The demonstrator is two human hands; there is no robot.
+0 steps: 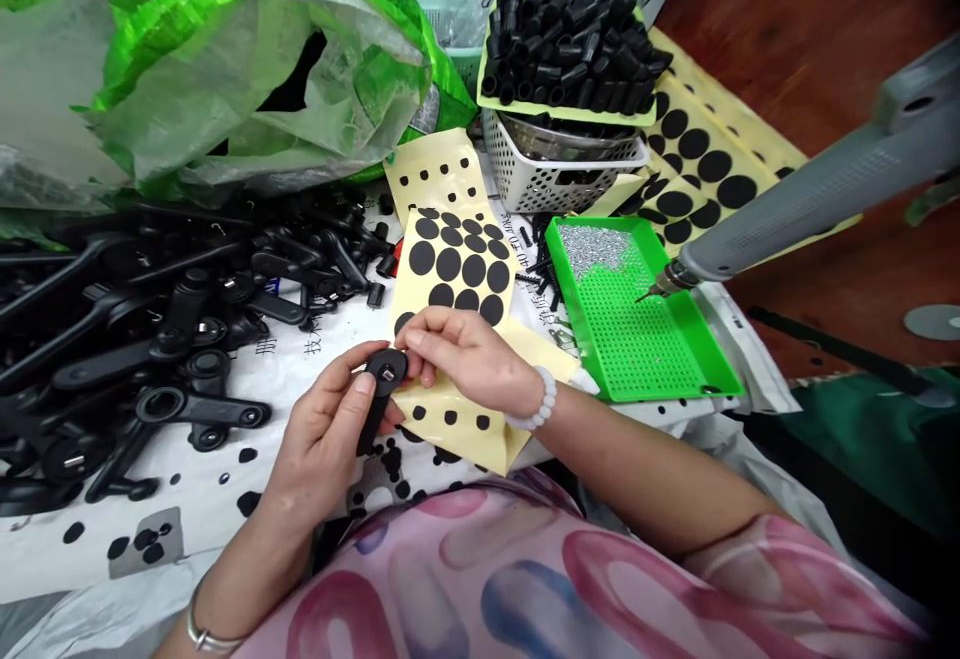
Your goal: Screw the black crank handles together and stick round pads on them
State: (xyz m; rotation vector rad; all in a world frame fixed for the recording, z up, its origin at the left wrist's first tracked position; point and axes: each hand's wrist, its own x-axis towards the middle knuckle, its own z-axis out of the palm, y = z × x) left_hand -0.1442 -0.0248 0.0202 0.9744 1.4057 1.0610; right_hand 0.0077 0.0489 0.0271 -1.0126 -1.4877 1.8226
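The left hand point(330, 429) gripped a black lever part point(381, 394) above the surface point(225, 489). The right hand point(465, 354) pinched its round head, over a yellow sticker sheet point(457, 269) of black discs.

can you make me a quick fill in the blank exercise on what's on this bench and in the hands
1. The left hand holds a black plastic lever while the right hand touches its round ____.
2. The tray holding the small silver screws is ____ in colour.
3. The yellow backing sheet carries round ____ stickers.
4. The black tubes are piled above a white ____.

Missing words: end; green; black; basket
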